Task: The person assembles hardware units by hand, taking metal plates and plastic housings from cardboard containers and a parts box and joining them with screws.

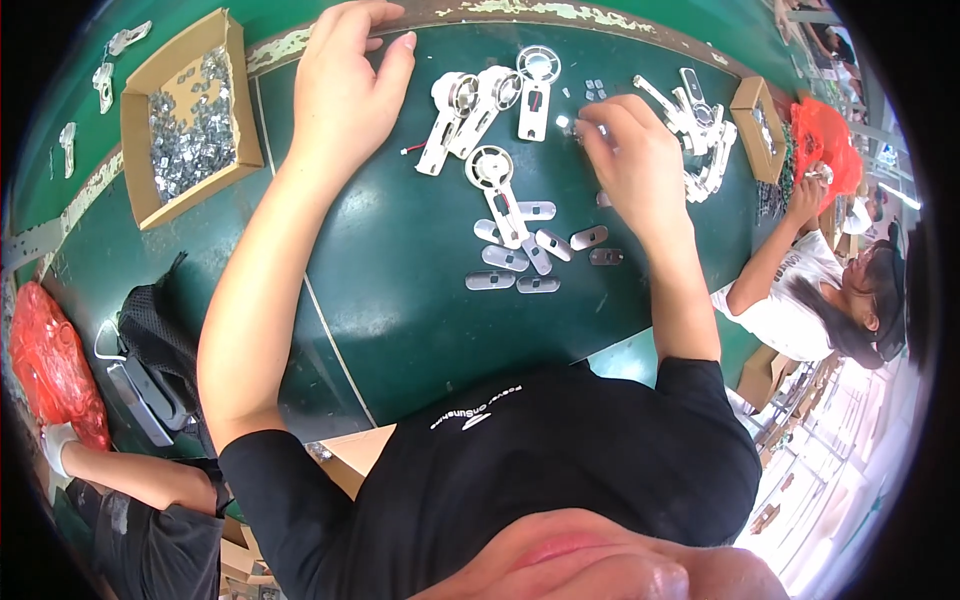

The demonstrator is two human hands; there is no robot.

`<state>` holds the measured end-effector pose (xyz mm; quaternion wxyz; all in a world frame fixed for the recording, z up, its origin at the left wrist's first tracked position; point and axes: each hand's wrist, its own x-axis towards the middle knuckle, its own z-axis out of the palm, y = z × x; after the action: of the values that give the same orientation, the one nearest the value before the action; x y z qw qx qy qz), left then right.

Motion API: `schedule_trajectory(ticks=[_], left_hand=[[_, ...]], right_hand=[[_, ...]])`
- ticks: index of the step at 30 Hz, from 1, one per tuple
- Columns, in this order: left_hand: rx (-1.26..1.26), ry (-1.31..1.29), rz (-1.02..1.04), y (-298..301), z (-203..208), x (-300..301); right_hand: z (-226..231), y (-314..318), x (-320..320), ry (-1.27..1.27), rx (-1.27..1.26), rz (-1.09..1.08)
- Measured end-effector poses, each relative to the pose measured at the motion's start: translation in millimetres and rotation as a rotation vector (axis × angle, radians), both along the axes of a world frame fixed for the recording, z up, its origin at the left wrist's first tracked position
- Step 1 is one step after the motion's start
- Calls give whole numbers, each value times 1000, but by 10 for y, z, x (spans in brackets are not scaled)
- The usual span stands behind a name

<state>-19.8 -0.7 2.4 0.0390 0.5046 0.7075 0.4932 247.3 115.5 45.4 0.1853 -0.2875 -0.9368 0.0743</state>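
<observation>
My left hand (350, 85) is over the far edge of the table, thumb and fingers apart, with nothing visible in it. To its right lie white plastic housings with round fan-like rings, including a left pair (455, 120), an upright one (535, 90) and a nearer one (492, 185). Over the right part of the table, my right hand (635, 150) has its fingers curled together beside small clear pieces (595, 88). Whether a piece is between its fingertips is hidden. Several grey oval plates (505, 258) lie nearer to me, some partly under the closest housing.
A cardboard box (245, 130) of small metal parts stands at left. More white housings (705, 140) and a smaller box (757, 130) are at right. A black bag (155, 330) lies at lower left. Co-workers' arms show on both sides, near red plastic bags (825, 145).
</observation>
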Motion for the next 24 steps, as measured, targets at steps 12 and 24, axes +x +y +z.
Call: schedule_trajectory(ticks=[12,24], left_hand=[[31,-184,-17,-14,236,124],[-74,377,-691,-431,485,1070]], right_hand=[[5,302,39,-53,-319,-45],[-11,205,206,358,-571,-120]])
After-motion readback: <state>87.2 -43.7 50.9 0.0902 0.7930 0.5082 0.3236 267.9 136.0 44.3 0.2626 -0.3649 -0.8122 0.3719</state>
